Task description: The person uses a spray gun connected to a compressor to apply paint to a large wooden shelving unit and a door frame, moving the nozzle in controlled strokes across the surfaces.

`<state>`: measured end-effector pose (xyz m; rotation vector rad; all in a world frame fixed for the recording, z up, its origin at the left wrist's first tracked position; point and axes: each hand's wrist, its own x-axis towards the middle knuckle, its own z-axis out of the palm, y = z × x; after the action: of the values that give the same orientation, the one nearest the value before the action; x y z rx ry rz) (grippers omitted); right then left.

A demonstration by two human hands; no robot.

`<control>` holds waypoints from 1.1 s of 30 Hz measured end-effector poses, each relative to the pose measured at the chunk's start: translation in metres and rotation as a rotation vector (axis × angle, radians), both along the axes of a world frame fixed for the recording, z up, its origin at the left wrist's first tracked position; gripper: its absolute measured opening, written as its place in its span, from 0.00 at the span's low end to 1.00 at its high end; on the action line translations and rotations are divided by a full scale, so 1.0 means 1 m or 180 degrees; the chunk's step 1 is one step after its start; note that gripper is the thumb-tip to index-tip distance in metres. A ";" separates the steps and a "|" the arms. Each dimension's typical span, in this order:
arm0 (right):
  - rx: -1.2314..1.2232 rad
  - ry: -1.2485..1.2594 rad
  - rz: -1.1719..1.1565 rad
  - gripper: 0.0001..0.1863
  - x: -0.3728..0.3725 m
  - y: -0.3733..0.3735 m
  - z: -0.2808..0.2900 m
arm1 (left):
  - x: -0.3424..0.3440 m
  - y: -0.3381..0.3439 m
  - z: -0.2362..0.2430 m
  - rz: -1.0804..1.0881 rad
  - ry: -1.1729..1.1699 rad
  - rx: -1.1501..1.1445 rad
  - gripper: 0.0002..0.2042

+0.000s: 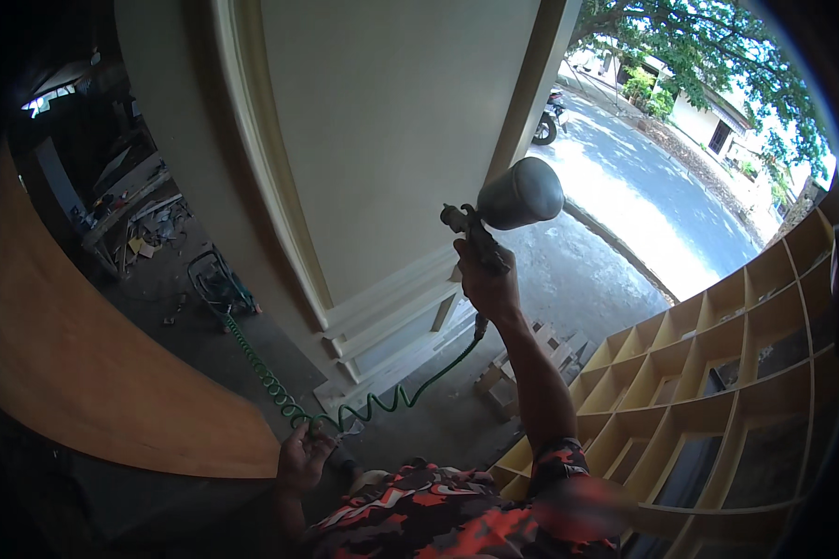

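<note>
My right hand (485,279) grips a metal spray gun (471,228) with a large grey cylindrical cup (520,193), raised in front of a cream-painted panel (382,140) with moulded trim. A green hose (443,377) runs down from the gun's handle into loose coils and on toward the left. At the lower middle my left hand (303,456) has its fingers closed round the coiled hose, just right of a large curved brown wooden board (112,363).
A compressor-like machine (222,279) stands on the floor at left, near cluttered scraps (149,233). A wooden grid shelf (708,391) fills the lower right, with wood pieces (531,373) beside it. Outside are a road (662,205), a parked motorbike (545,121) and trees.
</note>
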<state>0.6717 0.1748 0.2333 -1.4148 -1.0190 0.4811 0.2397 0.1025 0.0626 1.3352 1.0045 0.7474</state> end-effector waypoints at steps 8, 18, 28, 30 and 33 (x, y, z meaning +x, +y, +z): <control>-0.0311 -0.0224 -0.0142 0.13 -0.034 0.025 -0.128 | -0.018 0.006 -0.030 -0.0026 0.0577 -0.0085 0.19; -0.0750 -0.0292 -0.0151 0.18 -0.054 0.034 -0.217 | -0.040 0.018 -0.036 -0.0156 0.1207 -0.0148 0.21; -0.0396 0.0039 0.0075 0.17 -0.052 0.048 -0.086 | -0.042 0.021 -0.034 -0.0125 0.1176 -0.0009 0.22; -0.0064 0.0207 0.0269 0.16 -0.045 0.043 -0.042 | -0.032 0.024 -0.021 -0.0072 0.0915 0.0012 0.22; 0.0207 0.0413 0.0482 0.16 -0.040 0.038 0.013 | -0.025 0.024 -0.013 -0.0002 0.0461 -0.0009 0.21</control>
<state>0.6314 0.2129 0.2461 -1.2378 -1.0315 0.6369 0.2151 0.1268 0.0496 1.4025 1.1191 0.6556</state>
